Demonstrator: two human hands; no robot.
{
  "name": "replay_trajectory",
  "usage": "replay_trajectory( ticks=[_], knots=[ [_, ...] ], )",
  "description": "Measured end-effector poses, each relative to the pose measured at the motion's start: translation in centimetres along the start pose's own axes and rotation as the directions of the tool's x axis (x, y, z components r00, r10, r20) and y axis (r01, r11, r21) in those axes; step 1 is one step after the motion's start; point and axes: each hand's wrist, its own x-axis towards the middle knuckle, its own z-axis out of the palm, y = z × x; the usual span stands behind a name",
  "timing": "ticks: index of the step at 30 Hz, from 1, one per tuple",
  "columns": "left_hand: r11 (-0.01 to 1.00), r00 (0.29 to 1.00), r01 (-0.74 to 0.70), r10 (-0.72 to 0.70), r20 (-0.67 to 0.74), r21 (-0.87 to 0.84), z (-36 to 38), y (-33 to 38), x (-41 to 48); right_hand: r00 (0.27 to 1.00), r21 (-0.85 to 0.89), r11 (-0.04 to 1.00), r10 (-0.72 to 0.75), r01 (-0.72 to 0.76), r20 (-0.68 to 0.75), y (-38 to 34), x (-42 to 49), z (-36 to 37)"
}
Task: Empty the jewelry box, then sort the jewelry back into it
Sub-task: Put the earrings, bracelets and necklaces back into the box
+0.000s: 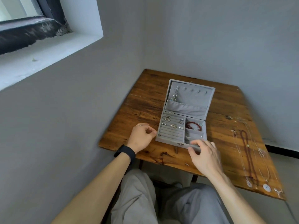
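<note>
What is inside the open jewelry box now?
Earrings sit in the padded rows, a red bracelet in the far right compartment, a silver chain in the lid. The right hand hides the near right corner.

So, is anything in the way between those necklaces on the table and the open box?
Nothing visible. Bare table lies between the necklaces and the jewelry box, whose lid stands open. The right hand touches its front edge.
</note>
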Motion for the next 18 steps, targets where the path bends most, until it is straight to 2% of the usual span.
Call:
replay_trajectory(
  ticks=[3, 5, 9, 13, 18],
  knots=[
    [0.969, 0.993, -0.092, 0.072, 0.093, 0.231, 0.3, 1.0, 0.9, 1.0, 0.031, 0.999, -0.007, 0.007, 0.014, 1.4, -0.9, -0.3],
    [0.939, 0.988, -0.12, 0.082, 0.129, 0.322, 0.4, 1.7, 1.1, 0.999, 0.042, 0.999, -0.031, 0.029, 0.037, 1.6, -1.2, -0.3],
    [0.799, 0.981, -0.188, 0.128, 0.144, 0.571, 1.0, 3.4, 1.5, 0.998, 0.054, 0.998, -0.045, 0.043, 0.045, 1.9, -1.1, -0.2],
    [0.752, 0.983, -0.169, 0.079, 0.167, 0.637, 1.3, 4.6, 2.4, 0.998, 0.068, 0.996, -0.058, 0.056, 0.038, 2.4, -1.4, 0.0],
    [0.758, 0.976, -0.132, -0.012, 0.216, 0.639, 1.2, 5.6, 3.6, 0.998, 0.062, 0.997, -0.045, 0.043, 0.038, 2.5, -1.6, 0.3]
  ],
)
